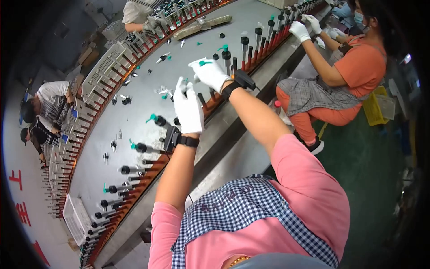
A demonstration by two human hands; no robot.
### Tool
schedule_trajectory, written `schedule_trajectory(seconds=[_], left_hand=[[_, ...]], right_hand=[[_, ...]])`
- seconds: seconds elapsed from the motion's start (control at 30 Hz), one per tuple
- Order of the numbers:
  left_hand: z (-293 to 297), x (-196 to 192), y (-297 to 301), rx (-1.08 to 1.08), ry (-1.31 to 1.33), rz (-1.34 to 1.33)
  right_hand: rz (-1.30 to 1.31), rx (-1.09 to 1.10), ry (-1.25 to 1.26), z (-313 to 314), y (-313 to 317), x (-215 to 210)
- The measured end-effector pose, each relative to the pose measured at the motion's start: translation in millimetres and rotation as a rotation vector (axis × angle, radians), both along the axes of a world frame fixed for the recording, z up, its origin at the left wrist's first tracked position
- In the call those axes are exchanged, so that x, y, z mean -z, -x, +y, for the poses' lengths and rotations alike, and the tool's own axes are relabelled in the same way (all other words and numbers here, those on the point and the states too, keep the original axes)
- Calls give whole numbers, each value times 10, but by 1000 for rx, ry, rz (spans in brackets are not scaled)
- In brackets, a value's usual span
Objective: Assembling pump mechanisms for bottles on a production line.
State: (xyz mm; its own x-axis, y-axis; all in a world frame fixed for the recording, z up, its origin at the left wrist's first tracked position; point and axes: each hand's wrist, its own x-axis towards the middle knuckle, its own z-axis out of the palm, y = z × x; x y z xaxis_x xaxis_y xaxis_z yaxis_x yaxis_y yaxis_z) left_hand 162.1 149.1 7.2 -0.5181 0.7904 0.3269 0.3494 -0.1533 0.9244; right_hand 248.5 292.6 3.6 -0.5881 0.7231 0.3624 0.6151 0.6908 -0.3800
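Observation:
Both my hands wear white gloves and are raised over the near edge of the grey table. My left hand (189, 107) has its fingers pointing up and slightly apart, and I see nothing held in it. Just right of it and farther out, my right hand (210, 74) is curled, with a green pump nozzle (205, 62) showing at its fingers; the rest of that part is hidden by the glove. Close by, a black-collared pump head with a green nozzle (225, 54) stands on a post. Left of my left wrist sits another green-nozzled pump head (156, 119).
Along the table's near edge runs a curved row of posts (134, 179), many carrying pump parts. Loose pump parts (126, 99) lie scattered on the tabletop (107, 130). A white basket (76, 219) stands at the left. A co-worker in orange (358, 71) sits at the right.

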Motion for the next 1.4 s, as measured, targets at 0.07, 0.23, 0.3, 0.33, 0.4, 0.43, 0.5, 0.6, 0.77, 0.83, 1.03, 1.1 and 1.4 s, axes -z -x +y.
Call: schedule_trajectory(seconds=[0.07,0.23,0.3,0.33,0.4,0.43,0.5,0.6,0.77,0.83,1.03,1.1,1.4], left_hand=[[127,5,73,16,-43,-152],[-81,77,426,-66,-43,-235],[-283,71,367,-95,-24,-164],[-400,97,342,-93,4,-227],[-664,97,403,-97,5,-44],[-782,140,455,-115,-79,-12],[-1065,227,507,-216,-96,162],[-1444,508,528,-96,31,115],[-1040,237,144,109,9,101],[-622,133,-28,97,4,230],[60,-225,53,-1,36,-276],[20,-328,79,1,76,-477],[-446,226,447,-32,-61,-278]], right_hand=[[43,51,-167,34,135,155],[866,192,418,-580,489,126],[965,177,329,-839,422,232],[989,146,415,-989,370,289],[822,121,270,-1288,193,234],[726,100,211,-1386,124,264],[710,26,187,-1427,-159,433],[862,228,50,-1079,-406,575],[877,219,270,-497,-365,7],[937,166,222,14,-210,374],[143,-37,-13,29,16,-2],[232,-17,259,-59,88,-153],[846,112,454,-932,264,165]])
